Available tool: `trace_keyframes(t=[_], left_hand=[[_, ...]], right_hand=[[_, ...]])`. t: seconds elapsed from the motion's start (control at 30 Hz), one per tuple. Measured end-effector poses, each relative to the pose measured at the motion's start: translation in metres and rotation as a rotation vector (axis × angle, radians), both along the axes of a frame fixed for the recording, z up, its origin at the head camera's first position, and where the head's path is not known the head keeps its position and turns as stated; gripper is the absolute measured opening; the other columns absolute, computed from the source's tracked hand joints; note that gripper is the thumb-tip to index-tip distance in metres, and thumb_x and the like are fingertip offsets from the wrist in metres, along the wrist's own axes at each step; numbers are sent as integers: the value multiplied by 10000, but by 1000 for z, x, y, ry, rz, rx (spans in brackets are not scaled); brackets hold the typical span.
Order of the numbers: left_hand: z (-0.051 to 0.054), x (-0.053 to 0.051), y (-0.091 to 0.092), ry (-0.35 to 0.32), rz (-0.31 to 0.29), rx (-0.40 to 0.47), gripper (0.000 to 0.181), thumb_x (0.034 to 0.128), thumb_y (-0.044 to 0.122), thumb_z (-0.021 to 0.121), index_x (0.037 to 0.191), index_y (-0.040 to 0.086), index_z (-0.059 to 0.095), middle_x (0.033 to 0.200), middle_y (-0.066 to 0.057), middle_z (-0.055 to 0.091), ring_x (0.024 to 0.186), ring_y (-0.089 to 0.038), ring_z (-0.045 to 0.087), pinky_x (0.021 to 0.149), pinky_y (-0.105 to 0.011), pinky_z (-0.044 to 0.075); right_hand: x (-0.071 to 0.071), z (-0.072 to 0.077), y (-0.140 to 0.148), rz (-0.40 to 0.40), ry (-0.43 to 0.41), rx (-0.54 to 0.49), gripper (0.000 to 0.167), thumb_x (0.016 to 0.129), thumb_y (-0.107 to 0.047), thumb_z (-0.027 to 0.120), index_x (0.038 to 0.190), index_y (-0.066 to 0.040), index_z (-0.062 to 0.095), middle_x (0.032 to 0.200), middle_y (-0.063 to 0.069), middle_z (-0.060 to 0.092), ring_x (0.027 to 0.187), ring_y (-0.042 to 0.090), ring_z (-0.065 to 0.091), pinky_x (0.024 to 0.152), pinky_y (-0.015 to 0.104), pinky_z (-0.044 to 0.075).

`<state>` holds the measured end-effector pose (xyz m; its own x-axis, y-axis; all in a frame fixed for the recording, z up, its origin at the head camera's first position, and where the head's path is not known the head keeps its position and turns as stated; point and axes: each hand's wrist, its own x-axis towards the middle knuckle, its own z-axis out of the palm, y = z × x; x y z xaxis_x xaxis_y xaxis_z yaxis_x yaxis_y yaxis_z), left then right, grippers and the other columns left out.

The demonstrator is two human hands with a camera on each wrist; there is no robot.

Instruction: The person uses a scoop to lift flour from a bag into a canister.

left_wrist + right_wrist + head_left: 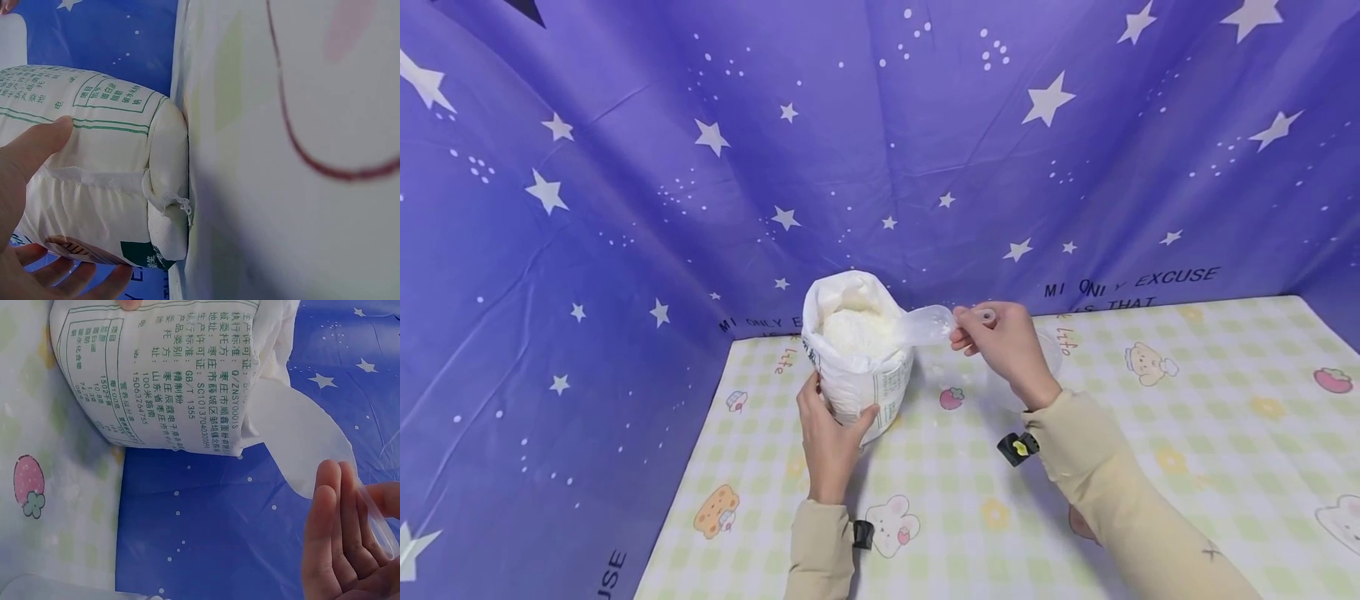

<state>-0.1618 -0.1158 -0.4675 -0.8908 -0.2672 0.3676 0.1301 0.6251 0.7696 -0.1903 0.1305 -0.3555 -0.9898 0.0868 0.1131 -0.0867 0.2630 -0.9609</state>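
An open white bag [887,392] of white powder [857,333] stands on the table, green print on its side [169,381]. My left hand [831,437] grips its lower part, thumb on one side and fingers on the other, as the left wrist view also shows around the bag [106,150]. In my right hand [1003,346] a translucent scoop [928,325] is pinched by its handle; the scoop's wide end lies at the bag's right rim, its tip hidden there. The right wrist view shows the scoop [306,437] against the bag's mouth, fingers [344,525] around the handle.
Behind and under my right wrist is a clear round container [1051,352], partly hidden. The table [947,467] wears a checked cloth with cartoon prints. A blue curtain [865,150] with white stars hangs behind the table and along its left side.
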Motion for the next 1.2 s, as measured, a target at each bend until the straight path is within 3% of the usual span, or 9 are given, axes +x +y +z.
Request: trace_keyframes(t=[0.47, 0.6, 0.77, 1.2], left_hand=[[-1, 0, -1, -1, -7, 9, 1017, 679, 314, 912, 1480, 75, 333, 1381, -152, 442, 1287, -300, 483, 1057, -469, 464], [-1, 0, -2, 7, -9, 6, 1014, 678, 309, 913, 1477, 72, 335, 1376, -154, 445, 1285, -303, 482, 1058, -471, 463], [-4, -2, -2, 26, -7, -13, 1017, 673, 310, 917, 1473, 71, 337, 1362, -153, 456, 1274, -299, 491, 1057, -470, 461], [-4, -2, -2, 37, -5, -14, 1016, 662, 297, 920, 1467, 73, 342, 1357, -147, 463, 1268, -296, 494, 1059, -467, 454]], right_hand=[[-10, -2, -16, 18, 44, 76, 306, 996, -230, 593, 901, 33, 718, 743, 108, 726, 687, 225, 714, 622, 346, 605], [-13, -3, -21, 37, 25, 42, 302, 995, -214, 595, 926, 56, 712, 744, 113, 728, 669, 196, 709, 627, 361, 607], [-16, -4, -27, 60, -14, -25, 311, 995, -209, 596, 970, 84, 697, 738, 91, 721, 639, 116, 684, 609, 298, 594], [-24, -10, -43, 111, -32, -83, 297, 995, -200, 594, 934, 71, 700, 709, 63, 714, 640, 105, 673, 599, 265, 581]])
